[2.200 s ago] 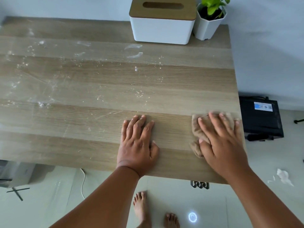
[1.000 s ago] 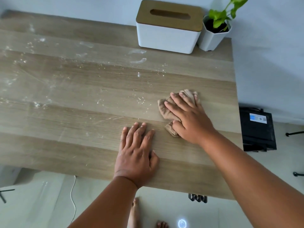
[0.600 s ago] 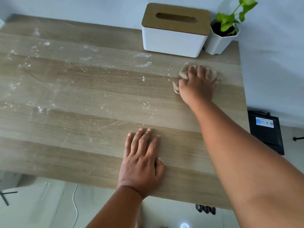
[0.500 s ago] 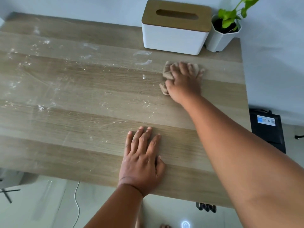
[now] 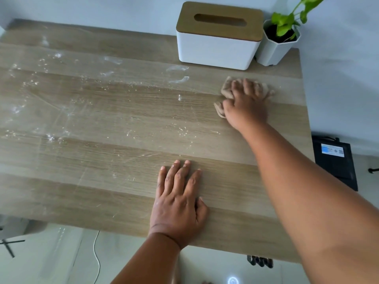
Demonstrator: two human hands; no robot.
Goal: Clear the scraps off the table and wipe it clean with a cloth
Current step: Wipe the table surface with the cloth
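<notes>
Two hands are seen on the tabletop [image 5: 127,152]. The right hand [image 5: 246,103] is pressed onto a crumpled tan cloth [image 5: 226,90] at the far right, just in front of the white tissue box [image 5: 215,52] and near the potted plant [image 5: 276,44]; its fingers [image 5: 249,87] are spread and slightly bent over the cloth, pinning it flat rather than pinching it. The left hand [image 5: 178,203] is laid flat near the front edge, fingers straight and close together, nothing held.

Change noted: about two seconds ago the cloth was at the near right edge; it has since been swept away from the body, pushed left half a second ago, and drawn back right. The left hand has not shifted.

Judgement: wiping is under way, with only the right-hand strip covered. White powdery smears and crumbs [image 5: 180,97] remain across the centre and left of the tabletop, so most of the wiping is judged outstanding. No large scraps are visible on the surface.
</notes>
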